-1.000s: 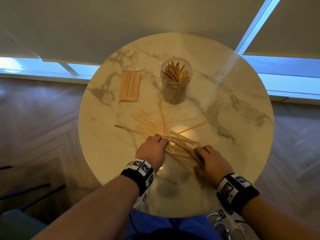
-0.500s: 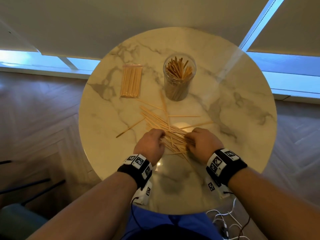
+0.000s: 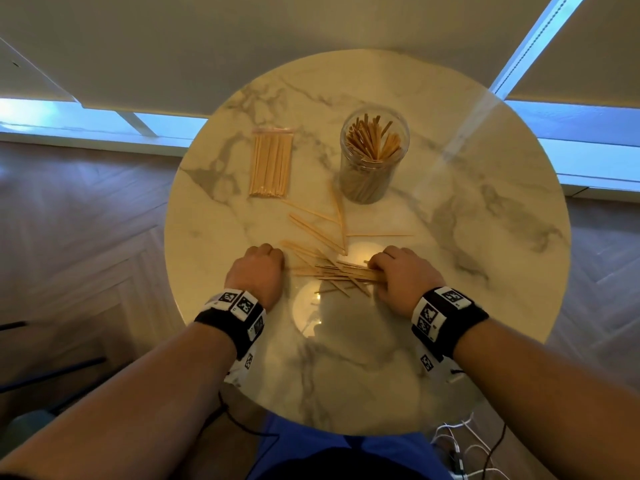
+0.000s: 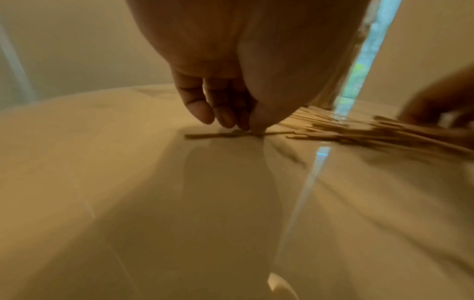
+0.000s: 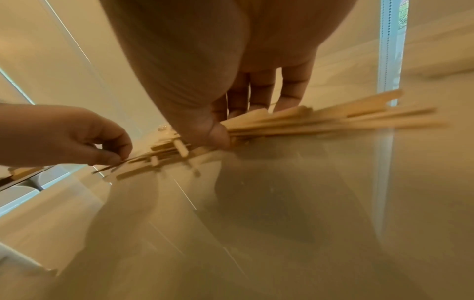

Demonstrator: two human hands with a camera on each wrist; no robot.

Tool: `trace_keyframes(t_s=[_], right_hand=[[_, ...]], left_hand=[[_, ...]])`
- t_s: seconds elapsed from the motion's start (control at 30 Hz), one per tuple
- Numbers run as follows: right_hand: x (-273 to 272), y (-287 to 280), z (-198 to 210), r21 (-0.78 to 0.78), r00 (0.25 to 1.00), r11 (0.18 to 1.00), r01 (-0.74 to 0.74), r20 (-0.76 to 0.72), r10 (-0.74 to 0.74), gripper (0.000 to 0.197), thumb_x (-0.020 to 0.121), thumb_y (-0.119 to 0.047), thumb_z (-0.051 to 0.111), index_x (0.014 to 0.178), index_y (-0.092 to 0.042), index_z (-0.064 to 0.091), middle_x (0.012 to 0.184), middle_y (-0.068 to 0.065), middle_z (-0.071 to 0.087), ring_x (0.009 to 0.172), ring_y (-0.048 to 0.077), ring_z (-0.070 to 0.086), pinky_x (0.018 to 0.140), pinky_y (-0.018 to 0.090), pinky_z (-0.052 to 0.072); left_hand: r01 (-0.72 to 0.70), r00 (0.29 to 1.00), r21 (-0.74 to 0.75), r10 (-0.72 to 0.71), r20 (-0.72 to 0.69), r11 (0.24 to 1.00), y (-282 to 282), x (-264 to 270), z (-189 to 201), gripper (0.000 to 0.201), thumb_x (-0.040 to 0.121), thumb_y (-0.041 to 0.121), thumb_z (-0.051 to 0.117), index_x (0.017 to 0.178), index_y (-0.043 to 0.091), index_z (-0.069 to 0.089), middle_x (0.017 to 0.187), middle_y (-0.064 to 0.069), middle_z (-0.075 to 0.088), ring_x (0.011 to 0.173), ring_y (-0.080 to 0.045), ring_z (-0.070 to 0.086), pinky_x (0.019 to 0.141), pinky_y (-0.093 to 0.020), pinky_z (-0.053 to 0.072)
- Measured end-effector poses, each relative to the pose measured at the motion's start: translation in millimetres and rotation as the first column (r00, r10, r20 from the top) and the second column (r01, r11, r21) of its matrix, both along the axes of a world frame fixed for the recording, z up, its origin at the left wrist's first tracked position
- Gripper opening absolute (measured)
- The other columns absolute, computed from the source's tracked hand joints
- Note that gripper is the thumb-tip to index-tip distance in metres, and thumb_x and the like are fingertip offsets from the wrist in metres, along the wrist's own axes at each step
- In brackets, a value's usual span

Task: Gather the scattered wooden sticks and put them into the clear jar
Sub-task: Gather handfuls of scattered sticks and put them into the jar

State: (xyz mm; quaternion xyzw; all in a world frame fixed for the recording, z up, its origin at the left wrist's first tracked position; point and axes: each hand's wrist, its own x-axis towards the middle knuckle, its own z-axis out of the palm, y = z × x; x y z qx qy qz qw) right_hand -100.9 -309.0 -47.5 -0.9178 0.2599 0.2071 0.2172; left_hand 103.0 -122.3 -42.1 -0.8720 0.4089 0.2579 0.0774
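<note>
Flat wooden sticks (image 3: 341, 271) bunch in right hand (image 3: 403, 280) on glossy marble.

A single stick (image 4: 231, 135) is being pinched against the marble table (image 4: 128, 192) by the left hand (image 4: 231, 71) mid-frame, while a blurry stick pile (image 4: 359, 132) is being held at right.

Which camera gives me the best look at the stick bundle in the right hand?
The right wrist view: the stick bundle fills mid-frame, pinched under the right hand thumb. The head view shows it small, half hidden by knuckles. The left wrist view catches only blurred ends.
</note>
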Motion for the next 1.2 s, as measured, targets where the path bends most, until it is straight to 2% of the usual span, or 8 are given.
trace_keyframes(t_s=[0.23, 0.37, 0.47, 0.57, 0.7, 0.9, 1.03, 1.2], right_hand=[[10, -5, -1, -0.014, 0.997, 0.999, -0.041, 0.058, 0.042, 0.031, 0.091, -0.030, 0.063, 0.121, -0.026, 0.067, 0.116, -0.002, 0.062, 0.111, 0.024, 0.056, 0.091, 0.043, 0.053], [13, 0, 1, -0.025, 0.996, 0.997, -0.074, 0.057, 0.075, 0.033, 0.092, -0.030, 0.059, 0.123, -0.022, 0.066, 0.119, 0.001, 0.063, 0.111, 0.025, 0.055, 0.091, 0.042, 0.053], [15, 3, 5, -0.057, 0.995, 0.995, -0.087, 0.042, 0.090, 0.040, 0.090, -0.042, 0.055, 0.125, -0.025, 0.063, 0.120, -0.002, 0.061, 0.111, 0.024, 0.055, 0.086, 0.041, 0.055], [20, 10, 6, -0.076, 0.993, 0.991, -0.111, 0.021, 0.113, 0.054, 0.083, -0.055, 0.060, 0.129, -0.026, 0.058, 0.122, -0.002, 0.057, 0.113, 0.025, 0.053, 0.083, 0.042, 0.056], [36, 20, 5, -0.077, 0.992, 0.989, -0.124, -0.023, 0.122, 0.046, 0.086, -0.041, 0.064, 0.128, -0.026, 0.053, 0.122, -0.001, 0.058, 0.112, 0.025, 0.053, 0.083, 0.039, 0.055], [48, 27, -3, -0.078, 0.991, 0.990, -0.118, -0.064, 0.113, 0.037, 0.092, -0.024, 0.060, 0.127, -0.020, 0.052, 0.126, 0.004, 0.055, 0.114, 0.027, 0.052, 0.090, 0.042, 0.052], [47, 28, -7, -0.083, 0.992, 0.990, -0.115, -0.069, 0.110, 0.037, 0.097, -0.017, 0.050, 0.134, -0.018, 0.048, 0.132, 0.006, 0.050, 0.119, 0.028, 0.048, 0.095, 0.044, 0.047], [37, 25, -9, -0.051, 0.995, 0.994, -0.101, -0.011, 0.101, 0.038, 0.098, -0.017, 0.051, 0.135, -0.020, 0.045, 0.134, 0.005, 0.051, 0.120, 0.027, 0.047, 0.097, 0.043, 0.044]], left_hand=[[0.219, 0.974, -0.053, -0.221, -0.039, 0.974, -10, -42, -9, 0.030, 0.098, 0.018, 0.047, 0.127, 0.019, 0.055, 0.130, -0.004, 0.054, 0.118, -0.028, 0.052, 0.095, -0.042, 0.047], [0.140, 0.977, -0.196, -0.167, -0.132, 0.971, -25, -50, -14, 0.032, 0.098, 0.016, 0.049, 0.128, 0.020, 0.061, 0.131, -0.003, 0.060, 0.119, -0.027, 0.053, 0.098, -0.042, 0.049], [-0.060, 0.991, -0.367, 0.011, -0.132, 0.928, -15, -46, -7, 0.034, 0.095, 0.029, 0.057, 0.126, 0.019, 0.062, 0.127, -0.002, 0.061, 0.116, -0.027, 0.056, 0.095, -0.045, 0.050], [-0.177, 0.983, -0.267, 0.155, -0.103, 0.947, 5, -42, -4, 0.062, 0.083, 0.050, 0.065, 0.135, 0.019, 0.054, 0.132, -0.001, 0.054, 0.120, -0.028, 0.051, 0.097, -0.046, 0.051], [-0.173, 0.968, -0.262, 0.114, -0.223, 0.950, 3, -45, -14, 0.055, 0.087, 0.029, 0.063, 0.140, 0.015, 0.052, 0.136, -0.005, 0.055, 0.127, -0.029, 0.050, 0.107, -0.038, 0.043], [-0.335, 0.906, -0.400, 0.175, -0.386, 0.853, -12, -51, -11, 0.046, 0.088, 0.006, 0.061, 0.132, 0.017, 0.061, 0.127, -0.003, 0.065, 0.114, -0.022, 0.062, 0.098, -0.034, 0.051], [-0.498, 0.837, -0.508, 0.236, -0.494, 0.703, -1, -47, -11, 0.039, 0.083, 0.000, 0.061, 0.119, 0.017, 0.066, 0.110, 0.002, 0.068, 0.098, -0.012, 0.067, 0.090, -0.030, 0.058], [-0.656, 0.750, -0.544, 0.368, -0.550, 0.523, 9, -48, -4, 0.036, 0.085, -0.001, 0.062, 0.115, 0.018, 0.065, 0.106, 0.006, 0.065, 0.097, -0.004, 0.064, 0.080, -0.014, 0.054]])
